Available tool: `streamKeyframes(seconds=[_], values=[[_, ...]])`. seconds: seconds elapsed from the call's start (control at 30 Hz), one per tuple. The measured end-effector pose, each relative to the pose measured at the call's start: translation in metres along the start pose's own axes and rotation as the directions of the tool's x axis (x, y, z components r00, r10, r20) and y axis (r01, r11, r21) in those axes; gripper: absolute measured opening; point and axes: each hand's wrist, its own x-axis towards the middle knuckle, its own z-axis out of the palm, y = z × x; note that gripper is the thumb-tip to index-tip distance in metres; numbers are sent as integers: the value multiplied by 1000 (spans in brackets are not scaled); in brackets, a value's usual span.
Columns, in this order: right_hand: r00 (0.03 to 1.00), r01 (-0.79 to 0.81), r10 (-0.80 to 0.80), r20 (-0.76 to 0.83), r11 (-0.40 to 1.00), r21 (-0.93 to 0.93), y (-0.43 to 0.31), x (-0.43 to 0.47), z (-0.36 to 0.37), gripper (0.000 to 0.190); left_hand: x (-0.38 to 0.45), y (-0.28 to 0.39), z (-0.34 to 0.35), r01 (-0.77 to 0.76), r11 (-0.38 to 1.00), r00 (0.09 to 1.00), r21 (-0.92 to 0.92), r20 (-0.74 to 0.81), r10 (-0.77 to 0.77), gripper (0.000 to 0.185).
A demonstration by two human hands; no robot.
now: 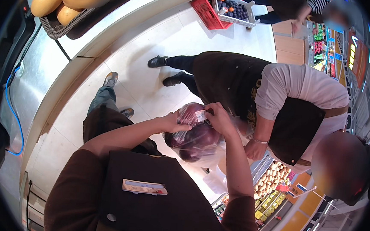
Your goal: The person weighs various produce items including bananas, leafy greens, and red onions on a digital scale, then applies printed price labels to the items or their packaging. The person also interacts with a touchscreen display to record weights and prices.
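Note:
A clear plastic bag of large, round, reddish-purple produce is held up in front of me. My left hand grips the bag's side, its thumb lying across the plastic. At the bag's upper part, the fingers of my right hand pinch the edge of a small white label that bears writing. The label lies against the plastic over one of the purple pieces. Close by my right forearm is a co-worker's hand with a bracelet at the wrist; what it holds is partly hidden.
A co-worker in a dark apron stands close in front. A wicker basket of yellow fruits sits on a metal counter at left. Farther off are a red crate, a white crate of dark fruit, another person and produce shelves.

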Motion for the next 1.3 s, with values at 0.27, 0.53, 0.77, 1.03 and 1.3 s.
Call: streamKeyframes(seconds=[0.27,0.53,0.77,1.03,1.3], values=[[998,-24,24,-54,1000,2,-1,10,3,12,4,1,-6,-62,997,998,-49,17,63,76],[972,-123,123,200,992,-11,4,36,-9,17,5,2,-9,-41,999,999,-35,28,42,75],[992,-6,6,126,1000,-1,2,35,-12,16,6,4,-11,15,998,999,-57,35,-13,80],[991,56,-51,122,998,-36,4,35,-10,14,15,-9,-6,81,997,997,-12,3,-81,82],[967,20,-7,255,999,-47,-5,42,-17,19,13,-11,-4,25,999,1000,-45,-1,-25,81]])
